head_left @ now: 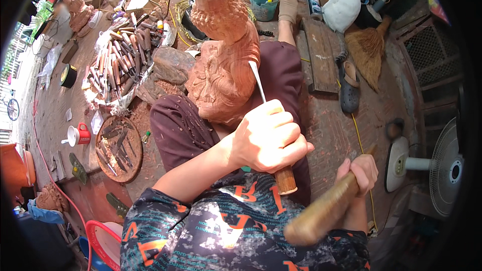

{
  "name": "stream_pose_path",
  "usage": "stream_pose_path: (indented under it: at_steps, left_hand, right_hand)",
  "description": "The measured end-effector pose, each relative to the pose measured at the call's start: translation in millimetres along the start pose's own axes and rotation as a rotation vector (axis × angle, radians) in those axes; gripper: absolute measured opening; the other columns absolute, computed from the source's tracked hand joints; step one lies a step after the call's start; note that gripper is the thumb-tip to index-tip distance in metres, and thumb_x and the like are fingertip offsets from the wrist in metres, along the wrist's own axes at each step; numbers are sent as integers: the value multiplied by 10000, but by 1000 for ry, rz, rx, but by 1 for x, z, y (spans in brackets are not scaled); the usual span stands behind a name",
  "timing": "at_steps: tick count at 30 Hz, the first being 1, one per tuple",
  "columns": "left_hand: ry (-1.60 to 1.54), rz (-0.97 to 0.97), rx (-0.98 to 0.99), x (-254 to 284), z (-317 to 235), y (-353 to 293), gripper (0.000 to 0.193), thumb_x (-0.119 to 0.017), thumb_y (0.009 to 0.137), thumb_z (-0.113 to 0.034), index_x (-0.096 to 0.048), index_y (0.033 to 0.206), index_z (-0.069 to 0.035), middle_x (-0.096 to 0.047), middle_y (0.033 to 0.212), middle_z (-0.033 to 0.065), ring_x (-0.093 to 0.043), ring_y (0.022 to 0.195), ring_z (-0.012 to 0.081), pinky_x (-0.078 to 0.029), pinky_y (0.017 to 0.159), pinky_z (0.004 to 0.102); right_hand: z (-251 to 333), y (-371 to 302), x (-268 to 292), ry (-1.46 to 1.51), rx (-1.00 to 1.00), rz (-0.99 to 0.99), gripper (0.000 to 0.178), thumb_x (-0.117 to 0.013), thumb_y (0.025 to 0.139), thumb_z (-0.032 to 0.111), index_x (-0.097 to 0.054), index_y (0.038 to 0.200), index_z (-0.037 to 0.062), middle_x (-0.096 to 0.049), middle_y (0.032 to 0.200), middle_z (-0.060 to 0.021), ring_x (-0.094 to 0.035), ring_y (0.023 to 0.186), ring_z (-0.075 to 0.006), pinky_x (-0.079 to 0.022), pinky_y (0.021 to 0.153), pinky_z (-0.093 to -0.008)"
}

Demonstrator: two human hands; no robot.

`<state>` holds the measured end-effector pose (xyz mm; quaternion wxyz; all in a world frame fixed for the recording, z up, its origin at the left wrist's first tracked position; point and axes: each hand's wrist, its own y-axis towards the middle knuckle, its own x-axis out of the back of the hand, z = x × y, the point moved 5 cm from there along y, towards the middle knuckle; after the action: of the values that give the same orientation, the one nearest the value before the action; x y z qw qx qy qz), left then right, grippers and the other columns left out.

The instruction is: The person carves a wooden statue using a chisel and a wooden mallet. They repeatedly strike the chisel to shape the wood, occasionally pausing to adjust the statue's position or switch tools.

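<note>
Between my legs stands a reddish-brown wood carving [221,65], a figure with a rounded, textured head and carved folds on its body. My left hand [271,138] is closed around a chisel [258,81]. The chisel's metal blade points up and its tip meets the carving's right side; its wooden handle [285,180] sticks out below my fist. Lower right, my right hand [364,173] grips a wooden mallet [321,211], blurred by motion. The mallet head is apart from the chisel's handle end. Wood chips lie on my dark trousers [175,130].
A heap of wooden-handled chisels [123,57] lies at left, above a round tray [135,165] of blades and a red-and-white mug [79,134]. To the right are a plank [321,60], a clog [349,93], a broom [369,50], a white cat [342,2] and a fan [447,165].
</note>
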<state>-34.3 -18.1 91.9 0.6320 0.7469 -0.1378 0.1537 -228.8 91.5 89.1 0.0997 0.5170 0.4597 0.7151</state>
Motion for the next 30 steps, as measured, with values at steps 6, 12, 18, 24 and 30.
stream_pose_path:
  at_steps: [6,12,18,24,30]
  left_hand:
    - [16,18,44,0,1,7,261,-738,640,-169,-493,595,-90,-333,556,-11,-400,499,153,-319,503,303]
    - [22,23,93,2,3,15,279,-738,674,-194,-489,597,-94,-362,555,-6,-418,508,166,-331,510,314]
    - [7,22,158,2,3,20,255,-737,689,-195,-512,616,-100,-413,560,3,-446,517,172,-348,528,320]
    - [2,-105,124,-3,4,20,336,-773,578,-172,-446,557,-101,-292,529,-3,-362,451,164,-284,463,302]
    - [15,-121,132,-4,6,21,342,-772,603,-158,-437,564,-103,-315,537,-2,-380,460,167,-296,468,306]
  right_hand:
    - [1,5,8,-141,38,42,377,-626,713,-100,-458,1018,44,-501,669,-83,-502,529,-233,-425,458,-360]
    - [2,10,7,-204,-37,141,346,-602,748,-89,-437,1023,40,-496,683,-78,-504,530,-232,-427,468,-359]
    - [-2,0,12,-27,-32,-43,348,-624,753,-72,-455,1033,48,-521,688,-88,-512,524,-247,-426,474,-360]
    - [-2,-3,13,25,-35,-115,355,-631,741,-71,-455,1023,55,-524,684,-101,-519,521,-266,-427,472,-372]
    - [-6,-7,8,15,-42,-134,354,-638,722,-81,-458,997,49,-531,678,-107,-524,517,-272,-431,475,-373]
